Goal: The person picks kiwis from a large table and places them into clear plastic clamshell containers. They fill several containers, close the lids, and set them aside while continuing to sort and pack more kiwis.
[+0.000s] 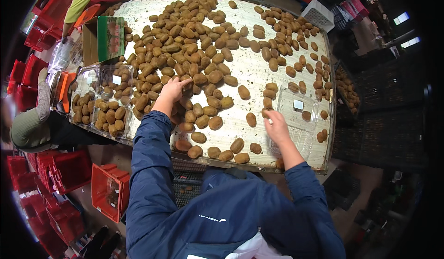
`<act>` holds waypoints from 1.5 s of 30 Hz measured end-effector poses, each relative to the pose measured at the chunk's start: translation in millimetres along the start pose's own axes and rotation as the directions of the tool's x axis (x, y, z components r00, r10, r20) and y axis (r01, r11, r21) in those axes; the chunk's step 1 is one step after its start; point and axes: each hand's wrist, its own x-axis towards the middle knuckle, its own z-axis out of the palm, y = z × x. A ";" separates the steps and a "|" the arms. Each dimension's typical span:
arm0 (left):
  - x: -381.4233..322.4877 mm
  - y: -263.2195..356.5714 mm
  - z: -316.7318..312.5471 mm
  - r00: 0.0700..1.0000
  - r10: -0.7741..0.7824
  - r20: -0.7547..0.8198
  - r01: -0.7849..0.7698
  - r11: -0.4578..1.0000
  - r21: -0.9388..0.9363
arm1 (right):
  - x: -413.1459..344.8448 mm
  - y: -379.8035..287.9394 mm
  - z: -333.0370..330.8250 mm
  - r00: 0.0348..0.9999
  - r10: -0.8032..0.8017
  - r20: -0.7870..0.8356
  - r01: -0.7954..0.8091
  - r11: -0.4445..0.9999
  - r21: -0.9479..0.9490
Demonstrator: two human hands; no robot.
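Observation:
Many brown kiwifruit (pixel 187 30) lie heaped over the left and middle of a light-topped table (pixel 242 134). My left hand (pixel 173 90) reaches into the near part of the heap, its fingers touching or just above the fruit; its grip is hard to make out. At the right, my right hand (pixel 276 126) is at a kiwifruit (pixel 265 112) at the near end of a short row, partly covering it. Just beside that hand lies an open clear plastic clamshell box (pixel 293 139) with a small white label on its lid. Whether the right fingers hold the fruit is unclear.
Filled clear clamshell boxes (pixel 110 117) stand at the table's left edge, below a green and brown cardboard box (pixel 111 39). Co-workers stand at the left, one in a cap (pixel 29 130), another with a yellow-green sleeve (pixel 81 0). Red crates (pixel 111 189) are on the floor.

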 end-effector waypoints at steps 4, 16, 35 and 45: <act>-6.2 1.0 -9.0 0.996 0.019 -0.093 -0.020 1.000 -0.005 | 81.4 -57.3 62.1 0.976 -0.166 0.141 0.171 0.985 -0.022; -159.2 66.6 23.4 0.811 -0.414 -0.414 -0.021 0.685 -0.728 | 233.4 -184.3 202.3 0.900 0.142 0.412 -0.009 0.951 -0.310; -91.7 341.5 40.8 0.943 0.328 0.045 -0.055 0.291 -0.955 | -88.8 48.0 -32.4 0.784 0.613 -0.095 -0.583 0.781 0.222; -42.8 438.7 116.4 0.955 0.233 0.182 -0.086 0.807 -0.584 | -103.8 127.4 -50.0 0.797 0.514 0.317 -0.591 0.771 0.235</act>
